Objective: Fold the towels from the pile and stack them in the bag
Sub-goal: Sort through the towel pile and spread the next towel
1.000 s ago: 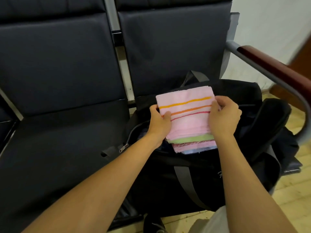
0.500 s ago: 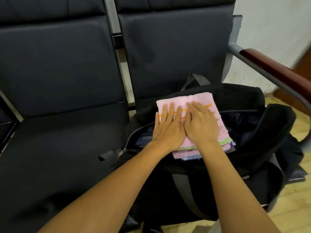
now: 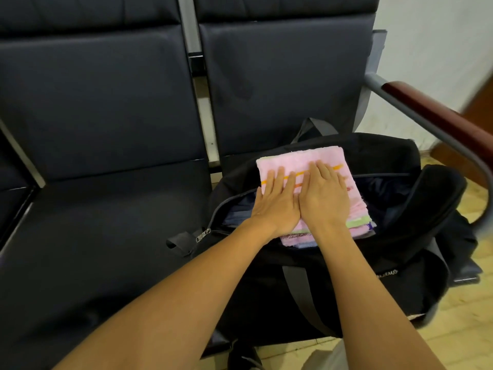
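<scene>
Left hand (image 3: pixel 276 206) and right hand (image 3: pixel 324 198) flat (fingers straight), pressing pink towel (image 3: pixel 298 161), in black bag (image 3: pixel 373 263).

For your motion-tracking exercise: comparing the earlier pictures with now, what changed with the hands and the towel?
Both hands released their grip on the folded pink striped towel, set it on the stack in the open black duffel bag, and now the left hand and right hand press flat on it. Bag and seats stayed put.

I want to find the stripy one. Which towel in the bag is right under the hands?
The pink towel with orange stripes, top of the stack in the black bag. Both the left hand and right hand press flat on it; the others only peek out beneath.
</scene>
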The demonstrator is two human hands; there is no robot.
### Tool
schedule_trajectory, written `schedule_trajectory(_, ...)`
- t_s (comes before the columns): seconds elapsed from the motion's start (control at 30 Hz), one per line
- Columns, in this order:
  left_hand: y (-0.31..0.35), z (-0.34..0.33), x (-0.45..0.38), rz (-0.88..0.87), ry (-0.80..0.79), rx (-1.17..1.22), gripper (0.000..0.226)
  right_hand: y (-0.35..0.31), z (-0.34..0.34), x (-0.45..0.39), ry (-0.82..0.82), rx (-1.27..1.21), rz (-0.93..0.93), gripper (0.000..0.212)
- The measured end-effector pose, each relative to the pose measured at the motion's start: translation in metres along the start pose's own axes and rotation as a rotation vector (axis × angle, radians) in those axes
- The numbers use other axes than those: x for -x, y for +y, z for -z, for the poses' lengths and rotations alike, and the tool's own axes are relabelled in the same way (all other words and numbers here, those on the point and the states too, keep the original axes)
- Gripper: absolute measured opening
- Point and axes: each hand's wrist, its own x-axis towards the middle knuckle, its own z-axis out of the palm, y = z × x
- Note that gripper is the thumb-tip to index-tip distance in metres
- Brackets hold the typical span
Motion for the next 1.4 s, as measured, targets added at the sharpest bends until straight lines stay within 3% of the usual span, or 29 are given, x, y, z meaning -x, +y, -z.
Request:
schedule_trajectory(0.13,-0.015,0.017,0.021,0.016,0.166,0.049,0.049,-0.032,0.009,0.010,0.160,-0.100,0.091,0.019)
schedule_trajectory(0.2,-0.026,0.028,0.029,0.040,0.333,0.082,0.035,-0.049,0.012,0.014,0.135,-0.029,0.168,0.008)
schedule_trajectory(0.33,-0.055,0.054,0.052,0.112,0.482,0.122,0.027,-0.088,0.019,0.023,0.034,-0.130,0.239,0.015)
schedule_trajectory(0.5,-0.098,0.078,0.088,0.187,0.506,0.145,0.029,-0.138,0.019,0.037,-0.151,-0.152,0.409,0.013)
schedule_trajectory(1.27,-0.320,0.158,0.276,0.593,0.475,0.060,0.021,-0.366,-0.025,0.114,-0.573,-0.177,0.688,0.024)
schedule_trajectory(1.4,-0.355,0.160,0.313,0.691,0.549,0.065,0.029,-0.412,-0.027,0.133,-0.700,-0.237,0.722,0.027)
